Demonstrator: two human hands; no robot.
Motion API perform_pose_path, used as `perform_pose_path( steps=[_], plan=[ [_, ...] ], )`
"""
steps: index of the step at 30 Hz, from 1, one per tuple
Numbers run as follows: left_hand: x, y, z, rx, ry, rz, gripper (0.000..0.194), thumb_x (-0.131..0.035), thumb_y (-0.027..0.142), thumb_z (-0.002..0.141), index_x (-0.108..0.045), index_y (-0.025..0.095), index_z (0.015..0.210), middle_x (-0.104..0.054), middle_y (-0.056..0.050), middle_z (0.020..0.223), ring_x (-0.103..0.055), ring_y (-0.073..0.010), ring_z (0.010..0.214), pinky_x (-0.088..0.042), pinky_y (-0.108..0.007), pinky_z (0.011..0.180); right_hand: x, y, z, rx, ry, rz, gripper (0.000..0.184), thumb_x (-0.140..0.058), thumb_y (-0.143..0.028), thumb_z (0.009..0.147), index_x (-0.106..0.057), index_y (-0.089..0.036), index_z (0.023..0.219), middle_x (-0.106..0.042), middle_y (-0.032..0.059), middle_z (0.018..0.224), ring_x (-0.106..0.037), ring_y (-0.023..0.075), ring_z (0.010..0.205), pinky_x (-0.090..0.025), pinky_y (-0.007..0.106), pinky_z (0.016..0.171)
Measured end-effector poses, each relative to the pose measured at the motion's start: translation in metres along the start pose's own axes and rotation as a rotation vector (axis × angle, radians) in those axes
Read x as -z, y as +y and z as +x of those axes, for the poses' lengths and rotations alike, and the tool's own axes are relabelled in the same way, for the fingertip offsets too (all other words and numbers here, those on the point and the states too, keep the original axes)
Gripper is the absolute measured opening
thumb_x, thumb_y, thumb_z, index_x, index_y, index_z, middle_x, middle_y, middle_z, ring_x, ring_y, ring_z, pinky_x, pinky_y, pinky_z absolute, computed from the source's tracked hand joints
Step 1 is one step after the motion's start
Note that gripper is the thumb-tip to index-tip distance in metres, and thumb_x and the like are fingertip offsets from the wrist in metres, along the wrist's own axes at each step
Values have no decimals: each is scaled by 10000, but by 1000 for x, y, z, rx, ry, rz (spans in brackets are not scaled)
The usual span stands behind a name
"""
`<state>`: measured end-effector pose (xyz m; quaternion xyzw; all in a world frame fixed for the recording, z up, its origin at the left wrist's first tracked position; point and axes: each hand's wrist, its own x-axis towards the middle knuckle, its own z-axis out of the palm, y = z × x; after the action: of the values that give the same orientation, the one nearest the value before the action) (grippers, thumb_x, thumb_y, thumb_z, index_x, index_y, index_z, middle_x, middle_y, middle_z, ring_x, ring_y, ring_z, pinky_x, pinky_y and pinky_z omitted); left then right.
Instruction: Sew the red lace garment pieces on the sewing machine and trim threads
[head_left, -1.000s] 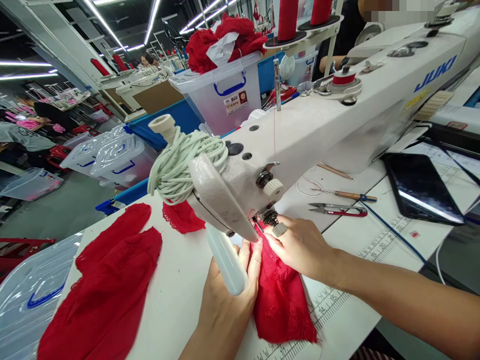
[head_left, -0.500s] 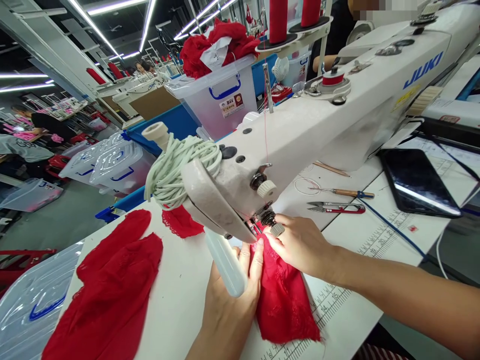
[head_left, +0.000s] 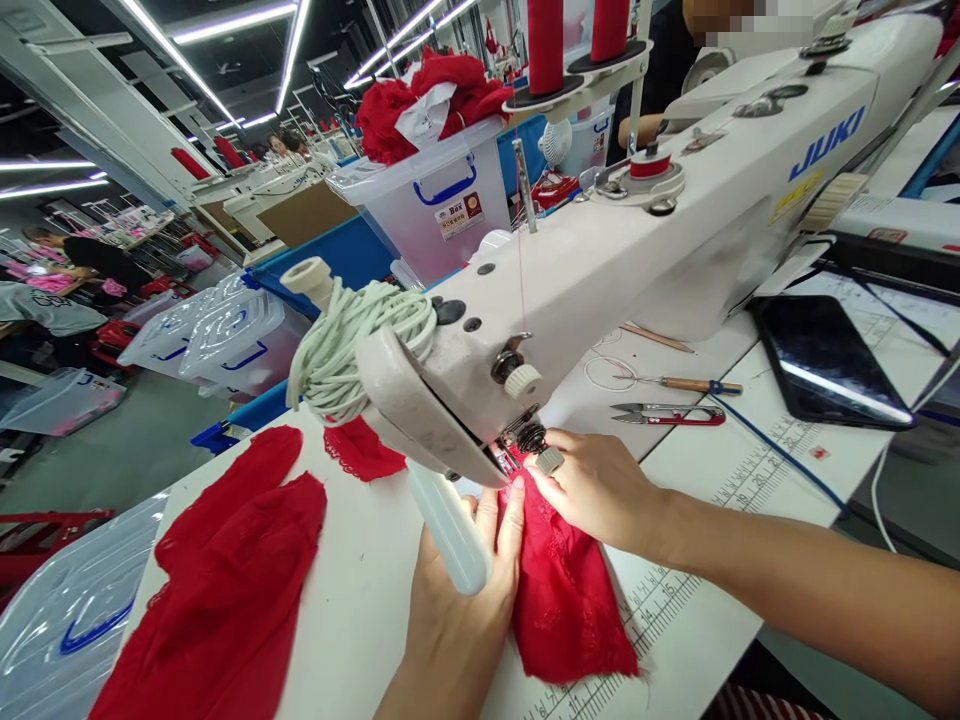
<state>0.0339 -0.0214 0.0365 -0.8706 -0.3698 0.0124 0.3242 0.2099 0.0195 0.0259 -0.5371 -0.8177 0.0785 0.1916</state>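
A piece of red lace fabric (head_left: pixel 566 600) lies on the white table under the head of a white JUKI sewing machine (head_left: pixel 637 240). My left hand (head_left: pixel 461 590) rests flat on the fabric's left edge, fingers stretched toward the needle, partly hidden by the machine's white lamp tube (head_left: pixel 450 525). My right hand (head_left: pixel 600 485) presses on the fabric just right of the presser foot, fingers together and curled down onto the cloth. The needle itself is hidden behind the machine head.
A pile of red lace pieces (head_left: pixel 217 590) lies at the table's left. Thread snips (head_left: pixel 671 413), a small screwdriver (head_left: pixel 686 383) and a dark tablet (head_left: pixel 829 365) lie to the right. Clear storage bins (head_left: pixel 435 195) with red fabric stand behind. Other people work in the background.
Both hands have crept slightly toward the needle with the fabric. The view has shifted a little left and down.
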Motion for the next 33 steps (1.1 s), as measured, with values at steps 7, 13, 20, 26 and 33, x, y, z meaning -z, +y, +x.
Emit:
perform_pose_path(
  steps=[7, 13, 20, 26, 33],
  plan=[
    [-9, -1, -4, -3, 41, -20, 528, -425, -48, 765, -553, 103, 1254, -664, -175, 1147, -616, -243, 730, -477, -428, 663, 7, 3, 1, -57, -11, 147, 179, -478, -182, 890, -630, -194, 795, -621, 11, 793, -524, 118, 596, -287, 254, 530],
    [-18, -1, -6, 39, 60, -35, 525, -437, -27, 779, -522, 108, 1279, -668, -175, 1146, -623, -239, 742, -484, -458, 728, 15, 9, 11, -24, 113, 361, 229, -397, -204, 925, -560, -184, 765, -571, 9, 742, -452, 109, 584, -294, 226, 537],
    [-9, -2, -3, 17, 40, -73, 472, -453, -60, 772, -577, 79, 1205, -649, -197, 1171, -619, -266, 784, -463, -479, 735, 11, 8, 15, 3, 287, 301, 298, -406, -160, 889, -475, -186, 600, -434, -32, 552, -333, 98, 509, -211, 226, 494],
    [-12, -3, -4, -1, 82, -44, 474, -475, -57, 759, -597, 102, 1189, -664, -177, 1143, -614, -256, 736, -469, -460, 700, 9, 8, 16, 24, 344, 292, 303, -397, -142, 874, -450, -186, 578, -440, -33, 545, -326, 94, 500, -225, 209, 493],
    [-14, -4, -6, -9, 111, -18, 476, -458, -55, 758, -592, 97, 1189, -651, -193, 1165, -617, -245, 733, -477, -477, 726, 9, 9, 16, 46, 374, 294, 314, -360, -136, 876, -411, -194, 572, -430, -26, 541, -321, 101, 505, -227, 212, 489]
  ],
)
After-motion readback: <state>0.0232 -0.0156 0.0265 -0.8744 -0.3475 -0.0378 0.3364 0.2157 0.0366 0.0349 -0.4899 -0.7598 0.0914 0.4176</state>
